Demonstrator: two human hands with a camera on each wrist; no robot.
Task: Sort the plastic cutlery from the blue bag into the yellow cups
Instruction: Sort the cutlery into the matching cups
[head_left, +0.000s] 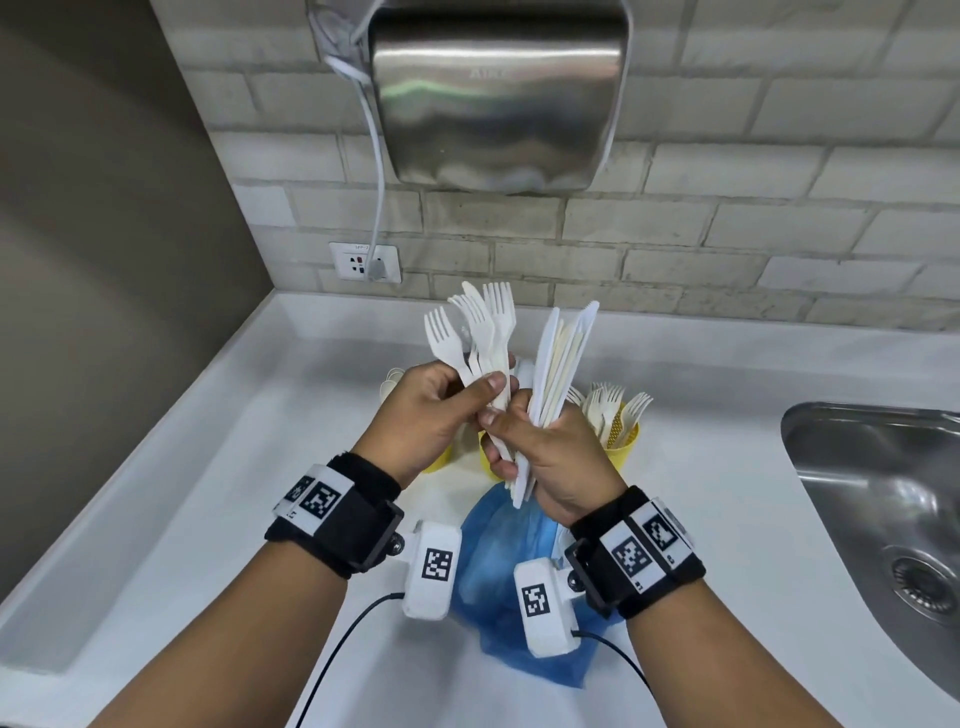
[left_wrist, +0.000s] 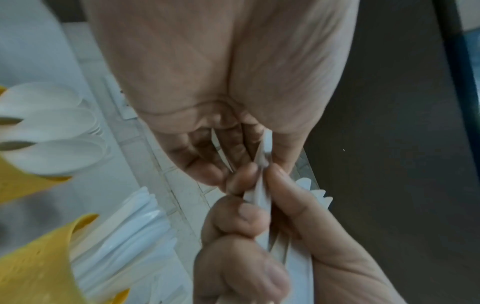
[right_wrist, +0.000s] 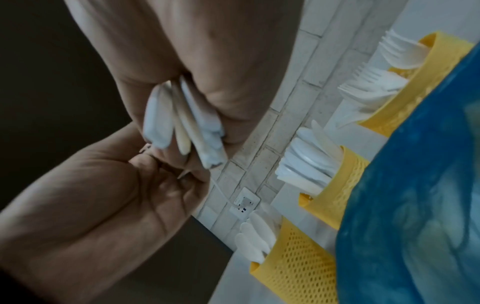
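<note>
Both hands are raised above the white desk (head_left: 727, 493) and touch each other. The left hand (head_left: 421, 415) grips a bunch of white forks (head_left: 480, 332), prongs up. The right hand (head_left: 561, 457) grips a bunch of white knives (head_left: 563, 353), also pointing up. The blue bag (head_left: 498, 561) lies on the desk just below the hands. Behind the hands stand 3 yellow cups (right_wrist: 298, 265) in a row: 1 holds spoons (right_wrist: 257, 232), the middle 1 knives, and 1 holds forks. A steel sink (head_left: 878, 499) is at the right.
</note>
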